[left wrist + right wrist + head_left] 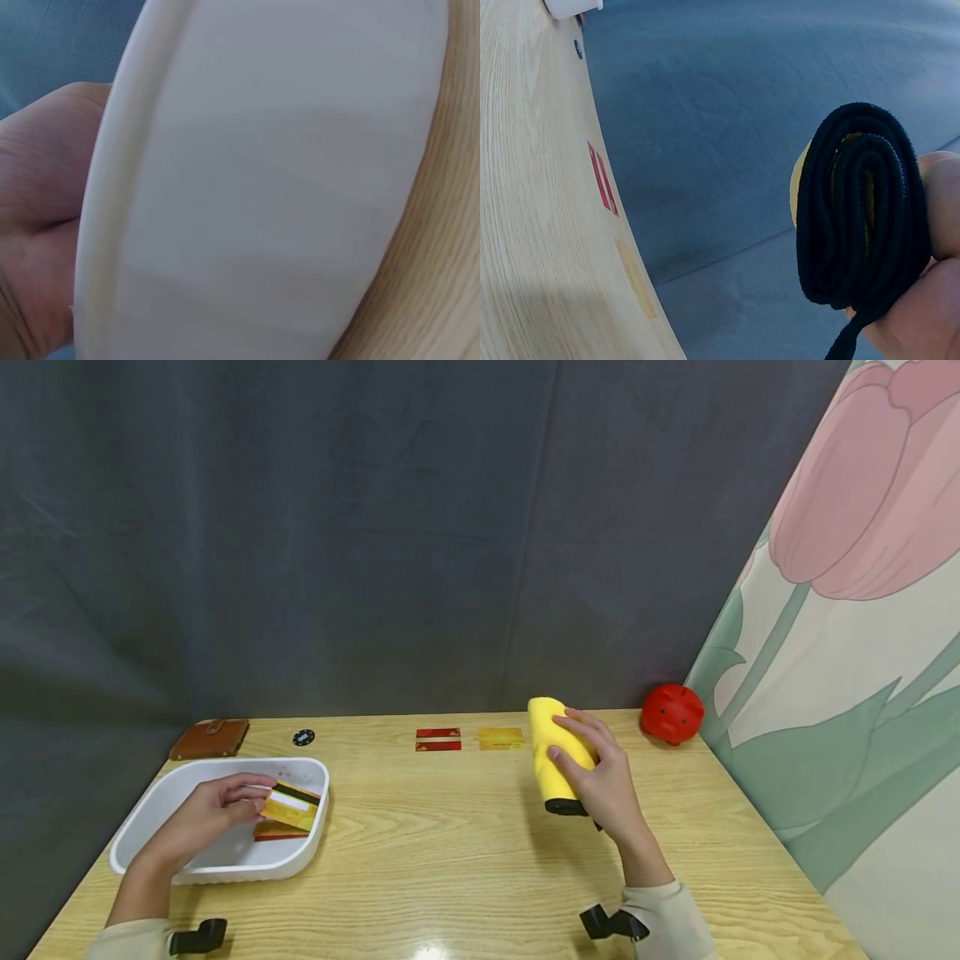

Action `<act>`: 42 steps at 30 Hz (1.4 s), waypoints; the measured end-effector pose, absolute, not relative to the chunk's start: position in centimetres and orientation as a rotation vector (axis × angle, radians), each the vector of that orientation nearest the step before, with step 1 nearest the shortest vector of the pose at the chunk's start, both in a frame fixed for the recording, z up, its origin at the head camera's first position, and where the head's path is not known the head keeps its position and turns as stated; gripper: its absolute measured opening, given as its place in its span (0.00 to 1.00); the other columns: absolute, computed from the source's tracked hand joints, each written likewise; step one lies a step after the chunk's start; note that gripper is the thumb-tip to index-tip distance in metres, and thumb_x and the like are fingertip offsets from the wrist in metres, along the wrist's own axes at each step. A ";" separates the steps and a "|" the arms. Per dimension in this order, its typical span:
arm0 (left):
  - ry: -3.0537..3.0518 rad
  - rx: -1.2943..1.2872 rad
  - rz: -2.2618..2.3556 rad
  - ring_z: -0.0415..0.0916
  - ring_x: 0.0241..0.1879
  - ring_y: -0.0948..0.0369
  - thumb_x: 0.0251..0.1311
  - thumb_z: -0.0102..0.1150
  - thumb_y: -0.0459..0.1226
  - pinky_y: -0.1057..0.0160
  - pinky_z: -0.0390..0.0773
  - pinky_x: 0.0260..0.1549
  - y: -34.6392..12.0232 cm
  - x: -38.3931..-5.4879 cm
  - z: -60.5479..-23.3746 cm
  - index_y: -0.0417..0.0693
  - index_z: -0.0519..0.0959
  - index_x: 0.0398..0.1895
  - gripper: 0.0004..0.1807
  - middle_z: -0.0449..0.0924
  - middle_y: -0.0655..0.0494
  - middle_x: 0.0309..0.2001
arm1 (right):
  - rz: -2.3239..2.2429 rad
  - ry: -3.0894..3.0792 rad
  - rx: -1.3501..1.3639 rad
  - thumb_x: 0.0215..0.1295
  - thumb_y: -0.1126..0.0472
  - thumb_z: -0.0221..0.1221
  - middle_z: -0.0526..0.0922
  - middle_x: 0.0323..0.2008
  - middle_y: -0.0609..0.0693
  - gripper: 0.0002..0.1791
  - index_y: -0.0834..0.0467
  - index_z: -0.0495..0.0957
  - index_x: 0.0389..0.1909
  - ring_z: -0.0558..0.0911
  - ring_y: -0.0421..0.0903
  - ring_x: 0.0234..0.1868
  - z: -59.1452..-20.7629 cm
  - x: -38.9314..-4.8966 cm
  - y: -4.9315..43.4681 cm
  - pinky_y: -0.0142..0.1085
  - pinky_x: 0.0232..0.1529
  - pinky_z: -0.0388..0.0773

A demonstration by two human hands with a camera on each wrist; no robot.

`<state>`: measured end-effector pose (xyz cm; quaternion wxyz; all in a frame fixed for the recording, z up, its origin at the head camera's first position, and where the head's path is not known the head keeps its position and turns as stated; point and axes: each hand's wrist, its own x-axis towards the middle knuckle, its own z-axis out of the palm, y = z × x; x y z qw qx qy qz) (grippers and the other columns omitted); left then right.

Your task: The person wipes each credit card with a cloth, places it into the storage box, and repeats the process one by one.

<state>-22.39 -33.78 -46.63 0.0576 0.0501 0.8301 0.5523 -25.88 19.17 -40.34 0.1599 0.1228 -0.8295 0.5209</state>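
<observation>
The left hand is inside the white tray and holds a yellow card in a narrow pinch at its left edge. The card is at the right end of the tray, tipped up, over some flat orange-brown things. I cannot tell if it touches them. The left wrist view shows just the side of the tray and a bit of the hand, so the card is hidden there.

The right hand, well to the right of the tray, has its thumb and fingers around a rolled yellow cloth. The cloth looks lifted off the table. Its black end is rolled up, and a black strap hangs down.

So I think the step in hand is moving things, with both hands full. For the card, the next move seems to call for a loose, easy let-go above the tray floor. The cloth seems to call for a firm hold, so the roll does not come undone.

Behind the tray are a brown wallet and a black chip. To the right of the tray, farther back, are a red piece, a gold card and, farthest away, a red pig.
</observation>
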 end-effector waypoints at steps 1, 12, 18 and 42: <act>2.525 0.143 1.670 0.84 0.44 0.73 0.70 0.58 0.28 0.65 0.88 0.44 -33.7 -22.4 -46.6 0.23 0.68 0.66 0.25 0.84 0.39 0.54 | 1.489 -2.371 0.351 0.67 0.62 0.69 0.73 0.71 0.50 0.23 0.51 0.82 0.63 0.74 0.51 0.67 -40.3 -25.9 19.2 0.20 0.52 0.73; 2.611 0.048 1.621 0.86 0.40 0.71 0.65 0.69 0.36 0.68 0.86 0.40 -33.6 -22.5 -46.7 0.29 0.70 0.65 0.31 0.90 0.52 0.45 | 1.492 -2.378 0.353 0.67 0.61 0.68 0.73 0.72 0.50 0.23 0.50 0.82 0.63 0.74 0.51 0.67 -40.4 -25.9 19.1 0.21 0.52 0.73; 2.657 -0.021 1.579 0.85 0.39 0.73 0.65 0.70 0.38 0.72 0.83 0.39 -33.4 -22.3 -46.5 0.30 0.73 0.63 0.29 0.90 0.55 0.44 | 1.486 -2.387 0.353 0.67 0.60 0.68 0.72 0.72 0.49 0.23 0.49 0.82 0.63 0.74 0.51 0.67 -40.4 -25.8 19.1 0.22 0.52 0.73; 2.822 -0.050 1.456 0.79 0.38 0.78 0.63 0.72 0.40 0.75 0.82 0.38 -34.0 -22.4 -46.4 0.34 0.82 0.58 0.25 0.89 0.51 0.48 | 1.479 -2.391 0.357 0.68 0.60 0.68 0.73 0.72 0.49 0.23 0.50 0.82 0.63 0.74 0.51 0.67 -40.5 -25.9 19.1 0.22 0.52 0.73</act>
